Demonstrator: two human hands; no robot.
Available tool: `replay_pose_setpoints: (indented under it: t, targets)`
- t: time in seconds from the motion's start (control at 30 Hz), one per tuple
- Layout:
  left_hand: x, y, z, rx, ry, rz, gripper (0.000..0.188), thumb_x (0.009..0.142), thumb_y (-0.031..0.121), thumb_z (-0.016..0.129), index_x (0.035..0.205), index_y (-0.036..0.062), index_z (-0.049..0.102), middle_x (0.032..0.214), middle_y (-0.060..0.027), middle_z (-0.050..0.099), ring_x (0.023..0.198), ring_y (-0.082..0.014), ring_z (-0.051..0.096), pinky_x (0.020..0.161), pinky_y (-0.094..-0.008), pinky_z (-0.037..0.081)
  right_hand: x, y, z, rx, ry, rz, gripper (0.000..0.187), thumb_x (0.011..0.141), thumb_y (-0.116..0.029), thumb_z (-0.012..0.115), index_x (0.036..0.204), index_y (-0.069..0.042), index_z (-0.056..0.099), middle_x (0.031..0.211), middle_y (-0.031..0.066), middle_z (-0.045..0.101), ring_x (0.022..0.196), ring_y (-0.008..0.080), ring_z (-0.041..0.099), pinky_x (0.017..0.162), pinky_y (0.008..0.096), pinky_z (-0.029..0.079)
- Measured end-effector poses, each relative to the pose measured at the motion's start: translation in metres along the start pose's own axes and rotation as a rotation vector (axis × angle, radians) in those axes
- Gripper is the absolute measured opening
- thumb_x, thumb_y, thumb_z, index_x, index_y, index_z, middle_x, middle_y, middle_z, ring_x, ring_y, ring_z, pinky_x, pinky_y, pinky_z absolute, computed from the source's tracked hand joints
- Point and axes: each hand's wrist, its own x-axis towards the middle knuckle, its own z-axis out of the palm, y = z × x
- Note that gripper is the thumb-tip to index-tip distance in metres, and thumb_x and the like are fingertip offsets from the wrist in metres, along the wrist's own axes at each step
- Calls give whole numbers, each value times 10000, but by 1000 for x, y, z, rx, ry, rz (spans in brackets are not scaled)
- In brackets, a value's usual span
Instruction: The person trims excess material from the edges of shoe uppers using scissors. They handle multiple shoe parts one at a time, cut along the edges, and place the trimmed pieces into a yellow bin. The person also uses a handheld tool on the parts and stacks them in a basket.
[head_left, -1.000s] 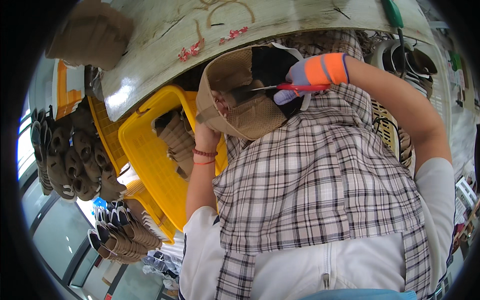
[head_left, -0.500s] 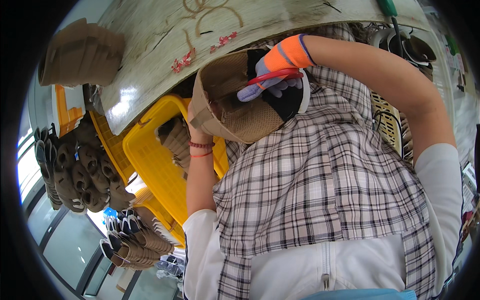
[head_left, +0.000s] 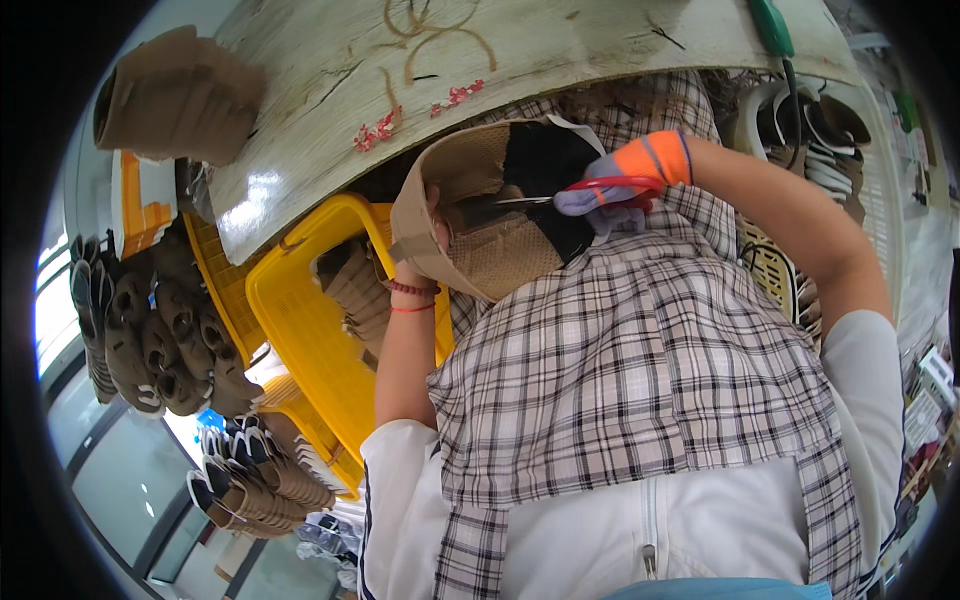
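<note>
Tan mesh fabric shell [head_left: 515, 248], black patch inside | red-handled metal scissors [head_left: 590, 183] pointed left, long axis kinda sideways | bare left hand [head_left: 440, 225] clamped shell, orange-and-grey gloved right hand [head_left: 625, 165] gripped scissors

A head-worn fisheye looks steeply down, close over the checked apron [head_left: 640, 370], toward the near edge of the counter [head_left: 560, 45].

Glove [head_left: 645, 160] orange and lilac; scissors [head_left: 615, 183] at its fingers [head_left: 573, 203] red-handled; fabric [head_left: 505, 248] just left of fingers tan mesh, black patch [head_left: 545, 150]; apron [head_left: 600, 350] below fingers black-and-white plaid; basket [head_left: 305, 335] farther left yellow.
</note>
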Motion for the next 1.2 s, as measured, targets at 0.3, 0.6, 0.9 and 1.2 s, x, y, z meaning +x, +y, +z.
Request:
replay_pose_setpoints:
  t: [0.3, 0.6, 0.9, 1.2]
  targets:
    - [2, 9, 40, 62, 162, -4, 405, 859, 106, 647, 1245, 82, 530, 1219, -37, 577, 1156, -200, 500, 1009, -394, 389, 4, 30, -21, 217, -133, -202, 845, 832, -752, 274, 885, -3, 661, 660, 41, 513, 573, 159, 584, 548, 268, 522]
    - [0, -3, 10, 190, 188, -8, 391, 871, 121, 629, 1246, 70, 528, 1227, -69, 569, 1164, -224, 493, 1008, -412, 396, 10, 6, -31, -383, 238, -145, 638, 797, -624, 568, 905, -1, 657, 669, 130, 624, 617, 257, 606, 564, 362, 477]
    - [-52, 21, 3, -24, 270, -538, 300, 784, -42, 643, 1054, 47, 548, 919, 8, 561, 840, -85, 548, 715, -222, 485, -35, 15, 15, -686, 636, 2, 651, 712, -586, 660, 1049, -31, 612, 897, 145, 652, 859, 321, 629, 737, 394, 496]
    - [-54, 20, 13, 52, 45, -519, 534, 700, -110, 689, 1187, 36, 525, 1106, -27, 601, 973, -120, 576, 811, -226, 497, -13, 23, 24, -941, 915, -214, 335, 760, -286, 646, 1015, -69, 637, 828, 109, 645, 809, 286, 619, 675, 383, 496]
